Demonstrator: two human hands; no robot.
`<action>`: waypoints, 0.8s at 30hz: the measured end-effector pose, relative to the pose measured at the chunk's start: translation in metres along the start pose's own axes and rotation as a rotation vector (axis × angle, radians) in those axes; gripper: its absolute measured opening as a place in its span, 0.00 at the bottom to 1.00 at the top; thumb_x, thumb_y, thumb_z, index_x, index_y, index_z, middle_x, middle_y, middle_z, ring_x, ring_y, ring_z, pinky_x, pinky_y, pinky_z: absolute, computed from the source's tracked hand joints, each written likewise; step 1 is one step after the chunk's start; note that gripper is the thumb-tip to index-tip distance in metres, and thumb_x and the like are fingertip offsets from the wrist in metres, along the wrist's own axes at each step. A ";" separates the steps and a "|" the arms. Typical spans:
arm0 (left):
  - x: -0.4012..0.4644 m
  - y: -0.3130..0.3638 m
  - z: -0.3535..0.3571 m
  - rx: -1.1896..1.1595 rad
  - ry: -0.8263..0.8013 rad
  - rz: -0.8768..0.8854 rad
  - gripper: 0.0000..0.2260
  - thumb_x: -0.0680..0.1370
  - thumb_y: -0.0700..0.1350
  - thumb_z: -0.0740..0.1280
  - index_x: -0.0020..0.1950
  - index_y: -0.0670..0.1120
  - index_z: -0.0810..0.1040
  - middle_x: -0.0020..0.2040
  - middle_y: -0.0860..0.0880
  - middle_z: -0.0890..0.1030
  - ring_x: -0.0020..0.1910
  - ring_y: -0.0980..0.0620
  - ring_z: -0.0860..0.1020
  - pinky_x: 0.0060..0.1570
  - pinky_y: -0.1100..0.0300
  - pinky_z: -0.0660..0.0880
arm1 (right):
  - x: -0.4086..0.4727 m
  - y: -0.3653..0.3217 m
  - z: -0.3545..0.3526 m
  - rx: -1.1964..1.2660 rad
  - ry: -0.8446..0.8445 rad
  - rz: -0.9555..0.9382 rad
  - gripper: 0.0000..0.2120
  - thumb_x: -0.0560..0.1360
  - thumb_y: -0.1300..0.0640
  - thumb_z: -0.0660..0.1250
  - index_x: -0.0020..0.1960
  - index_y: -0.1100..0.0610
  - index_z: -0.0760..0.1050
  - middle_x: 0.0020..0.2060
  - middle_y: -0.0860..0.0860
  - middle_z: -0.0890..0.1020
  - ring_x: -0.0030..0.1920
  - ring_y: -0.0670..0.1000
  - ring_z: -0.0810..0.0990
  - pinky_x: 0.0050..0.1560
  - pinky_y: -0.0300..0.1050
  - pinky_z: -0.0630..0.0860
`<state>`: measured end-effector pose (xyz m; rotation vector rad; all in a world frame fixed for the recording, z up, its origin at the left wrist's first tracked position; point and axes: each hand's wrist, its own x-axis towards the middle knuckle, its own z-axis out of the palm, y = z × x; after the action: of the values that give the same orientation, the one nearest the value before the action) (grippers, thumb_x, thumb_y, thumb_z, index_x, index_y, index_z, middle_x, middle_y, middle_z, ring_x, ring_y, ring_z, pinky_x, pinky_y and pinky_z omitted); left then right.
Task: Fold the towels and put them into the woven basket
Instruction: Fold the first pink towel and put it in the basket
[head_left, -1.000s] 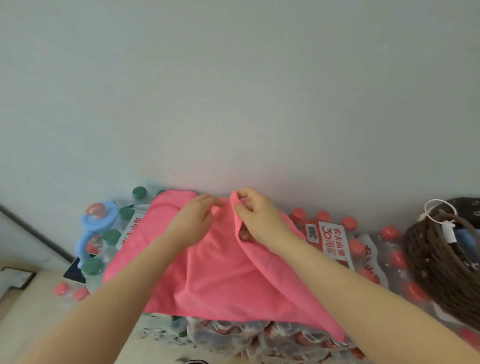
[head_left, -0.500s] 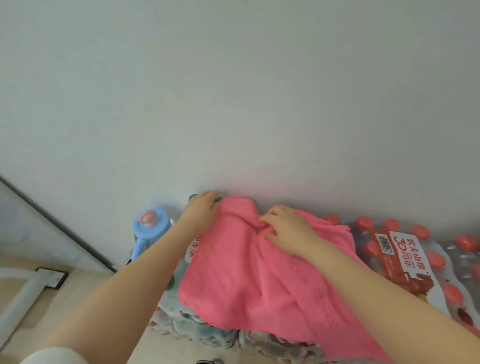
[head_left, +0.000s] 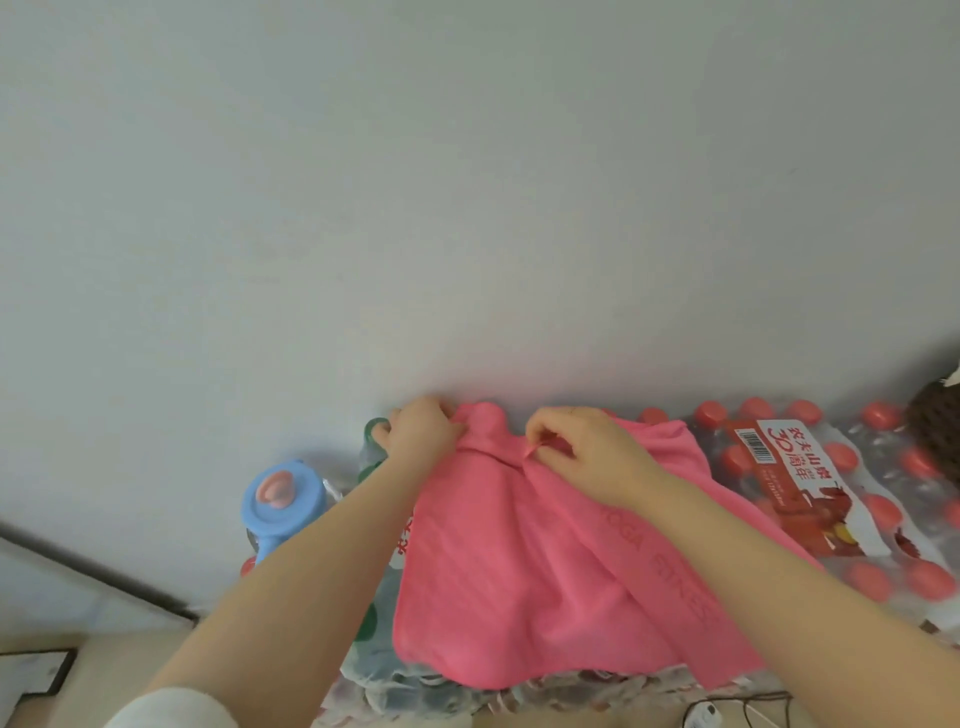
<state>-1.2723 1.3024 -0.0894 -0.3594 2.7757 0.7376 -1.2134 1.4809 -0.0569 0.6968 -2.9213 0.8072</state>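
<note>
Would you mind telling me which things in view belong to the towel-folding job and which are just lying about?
Part of the job:
pink towel, pinched at its far edge by the left hand and right hand
woven basket, at the right edge

Just lying about:
red-capped bottle packs under the towel
blue-lidded cup
cable

the wall (head_left: 467, 208) is closing off the far side right behind the pink towel (head_left: 545, 571). bottle packs (head_left: 831, 493) are crowding the right, a blue-lidded jug (head_left: 283, 499) is standing left, the basket (head_left: 937, 426) is sitting far right.
</note>
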 end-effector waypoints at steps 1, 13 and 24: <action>-0.001 0.002 -0.001 -0.065 0.001 0.000 0.03 0.74 0.48 0.64 0.46 0.54 0.76 0.53 0.48 0.81 0.60 0.46 0.73 0.59 0.54 0.61 | -0.001 -0.002 -0.003 0.073 0.048 0.032 0.05 0.69 0.58 0.62 0.42 0.56 0.76 0.38 0.48 0.81 0.40 0.47 0.78 0.45 0.43 0.72; -0.074 0.029 -0.021 -1.480 -0.662 -0.083 0.15 0.74 0.34 0.53 0.50 0.38 0.78 0.45 0.40 0.81 0.38 0.47 0.79 0.44 0.54 0.77 | 0.007 -0.044 -0.001 0.697 0.417 0.258 0.14 0.72 0.67 0.67 0.36 0.49 0.74 0.27 0.35 0.78 0.30 0.35 0.73 0.36 0.26 0.68; -0.087 0.013 -0.010 -1.481 -0.458 0.063 0.06 0.78 0.41 0.63 0.43 0.44 0.78 0.37 0.46 0.83 0.33 0.52 0.80 0.34 0.60 0.76 | 0.003 -0.047 0.013 0.625 0.468 0.369 0.06 0.70 0.62 0.71 0.38 0.52 0.79 0.35 0.45 0.77 0.33 0.36 0.74 0.39 0.29 0.69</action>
<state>-1.1962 1.3234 -0.0496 -0.2550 1.3695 2.3700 -1.1949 1.4372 -0.0457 -0.0545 -2.3786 1.6837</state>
